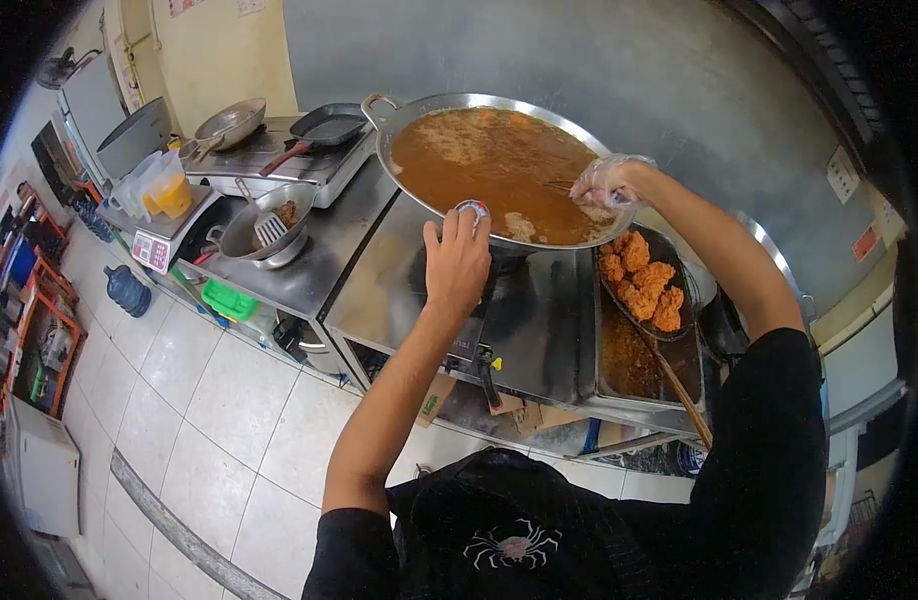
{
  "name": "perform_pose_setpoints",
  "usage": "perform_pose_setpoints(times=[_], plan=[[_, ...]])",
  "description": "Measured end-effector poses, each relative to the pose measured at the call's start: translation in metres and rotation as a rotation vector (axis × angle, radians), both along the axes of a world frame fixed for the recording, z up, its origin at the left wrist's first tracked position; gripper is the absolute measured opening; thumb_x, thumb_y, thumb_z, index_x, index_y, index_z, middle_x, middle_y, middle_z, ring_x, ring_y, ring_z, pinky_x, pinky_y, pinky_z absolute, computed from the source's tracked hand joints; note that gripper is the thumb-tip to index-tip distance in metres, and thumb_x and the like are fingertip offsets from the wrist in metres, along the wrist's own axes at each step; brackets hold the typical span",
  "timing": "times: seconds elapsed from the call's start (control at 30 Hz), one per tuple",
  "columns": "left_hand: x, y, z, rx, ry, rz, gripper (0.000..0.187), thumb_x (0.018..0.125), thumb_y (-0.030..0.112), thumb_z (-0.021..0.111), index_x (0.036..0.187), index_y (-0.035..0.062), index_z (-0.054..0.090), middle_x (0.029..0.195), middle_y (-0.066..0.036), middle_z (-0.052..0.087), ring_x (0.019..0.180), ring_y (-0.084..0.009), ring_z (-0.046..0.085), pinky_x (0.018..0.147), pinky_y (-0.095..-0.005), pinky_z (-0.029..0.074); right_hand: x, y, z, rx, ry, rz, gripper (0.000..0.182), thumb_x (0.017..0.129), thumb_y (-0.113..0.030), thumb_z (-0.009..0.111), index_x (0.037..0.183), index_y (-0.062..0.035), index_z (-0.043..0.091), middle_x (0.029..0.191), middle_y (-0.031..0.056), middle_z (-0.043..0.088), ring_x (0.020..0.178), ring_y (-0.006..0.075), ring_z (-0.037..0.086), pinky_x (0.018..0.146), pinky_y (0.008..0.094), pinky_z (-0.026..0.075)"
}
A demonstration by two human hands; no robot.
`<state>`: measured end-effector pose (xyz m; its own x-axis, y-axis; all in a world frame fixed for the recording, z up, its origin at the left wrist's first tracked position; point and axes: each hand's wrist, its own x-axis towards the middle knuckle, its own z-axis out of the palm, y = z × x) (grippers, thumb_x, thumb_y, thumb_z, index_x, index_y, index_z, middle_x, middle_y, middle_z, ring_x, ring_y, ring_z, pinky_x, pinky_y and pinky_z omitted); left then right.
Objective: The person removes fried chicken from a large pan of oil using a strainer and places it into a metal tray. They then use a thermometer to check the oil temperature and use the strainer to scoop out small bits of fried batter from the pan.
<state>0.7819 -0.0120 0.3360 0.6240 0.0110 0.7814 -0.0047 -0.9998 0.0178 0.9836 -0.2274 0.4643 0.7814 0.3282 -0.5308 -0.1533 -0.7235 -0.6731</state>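
A wide metal wok [384,150] full of brown oil [489,175] with pale foam stands in front of me. My left hand [457,262] is at its near rim, fingers closed around a small round object [473,208] with a shiny edge and a coloured face. Over the right side of the oil is my right hand [611,187] in a clear plastic glove, its fingers drawn together. Thin dark lines show by those fingertips; I cannot tell what it holds. Below my right forearm, fried chicken pieces [639,280] lie in a strainer [691,300] with a long wooden handle [684,395].
The strainer rests over an oily metal tray [634,365]. On the left counter stand a pan with a slotted turner [269,225], a black square pan [329,125], a light frying pan [231,120], and a scale [154,250] bearing plastic jugs [167,185]. A blue water jug [129,290] is on the tiled floor.
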Motion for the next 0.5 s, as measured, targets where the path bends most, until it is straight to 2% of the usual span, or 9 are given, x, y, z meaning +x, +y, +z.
perform_pose_setpoints(times=[0.03,0.17,0.23,0.27,0.33,0.37,0.43,0.47,0.5], plan=[[0.001,0.0,0.001,-0.011,-0.017,0.0,0.038,0.072,0.019,0.065,0.108,0.0121,0.057,0.11,-0.005,0.051,0.106,-0.0213,0.045,0.088,-0.0444,0.033,0.005,-0.004,-0.004,-0.027,-0.112,0.027,0.023,0.079,-0.001,0.054,0.1,-0.0038,0.064,0.08,0.002,0.061,0.06,0.0053,0.052,0.04,0.0203,0.039],[-0.003,0.002,0.003,-0.011,0.004,0.01,0.036,0.071,0.019,0.066,0.106,0.0127,0.058,0.109,-0.005,0.052,0.105,-0.0209,0.046,0.087,-0.0447,0.032,0.019,-0.023,-0.008,-0.227,-0.206,0.099,0.015,0.079,-0.007,0.056,0.09,-0.0036,0.066,0.073,0.0038,0.061,0.059,0.0072,0.052,0.043,0.0225,0.037],[-0.005,0.001,0.005,-0.028,-0.01,-0.005,0.038,0.071,0.018,0.066,0.108,0.013,0.057,0.11,-0.005,0.051,0.105,-0.021,0.046,0.086,-0.0441,0.032,0.023,-0.035,-0.019,-0.034,-0.528,0.379,0.014,0.081,-0.013,0.056,0.082,-0.004,0.067,0.063,0.0038,0.057,0.056,0.0103,0.052,0.047,0.0246,0.038],[-0.006,0.001,0.006,-0.028,-0.011,-0.001,0.038,0.071,0.018,0.066,0.108,0.013,0.057,0.11,-0.005,0.051,0.105,-0.021,0.046,0.086,-0.0441,0.032,0.032,-0.034,-0.019,-0.033,-0.529,0.383,0.014,0.081,-0.013,0.056,0.082,-0.004,0.067,0.063,0.0038,0.057,0.056,0.0103,0.052,0.047,0.0246,0.038],[-0.007,0.0,0.006,-0.1,0.015,-0.04,0.04,0.07,0.017,0.066,0.109,0.0133,0.057,0.111,-0.005,0.051,0.106,-0.021,0.046,0.085,-0.043,0.032,0.03,-0.016,-0.002,-0.544,-0.513,0.455,0.017,0.082,-0.016,0.055,0.083,-0.0042,0.067,0.061,0.0027,0.056,0.056,0.0123,0.052,0.05,0.0278,0.04],[-0.007,0.0,0.006,-0.102,0.014,-0.035,0.04,0.07,0.017,0.066,0.109,0.0133,0.057,0.111,-0.005,0.051,0.106,-0.021,0.046,0.085,-0.043,0.032,0.027,-0.013,0.0,-0.545,-0.515,0.46,0.017,0.082,-0.016,0.055,0.083,-0.0042,0.067,0.061,0.0027,0.056,0.056,0.0123,0.052,0.05,0.0278,0.04],[-0.005,0.001,0.005,-0.072,-0.015,-0.001,0.041,0.069,0.016,0.067,0.108,0.0138,0.056,0.112,-0.005,0.051,0.106,-0.0209,0.046,0.085,-0.0422,0.032,0.031,-0.015,0.001,-0.584,-0.725,0.567,0.02,0.084,-0.02,0.055,0.081,-0.0033,0.066,0.063,0.001,0.058,0.054,0.0121,0.051,0.049,0.0296,0.04],[-0.004,0.002,0.005,-0.072,-0.017,0.003,0.041,0.069,0.016,0.067,0.108,0.0138,0.056,0.112,-0.005,0.051,0.106,-0.0209,0.046,0.085,-0.0422,0.032,0.032,-0.016,0.001,-0.584,-0.728,0.57,0.02,0.084,-0.02,0.055,0.081,-0.0033,0.066,0.063,0.001,0.058,0.054,0.0121,0.051,0.049,0.0296,0.04],[-0.001,0.004,0.006,-0.058,-0.02,0.011,0.04,0.069,0.016,0.067,0.107,0.014,0.056,0.112,-0.005,0.051,0.105,-0.021,0.047,0.085,-0.0419,0.032,0.032,-0.017,0.0,-0.446,-0.652,0.455,0.021,0.084,-0.021,0.055,0.08,-0.0028,0.065,0.063,0.0008,0.059,0.053,0.0121,0.052,0.048,0.0298,0.04]])
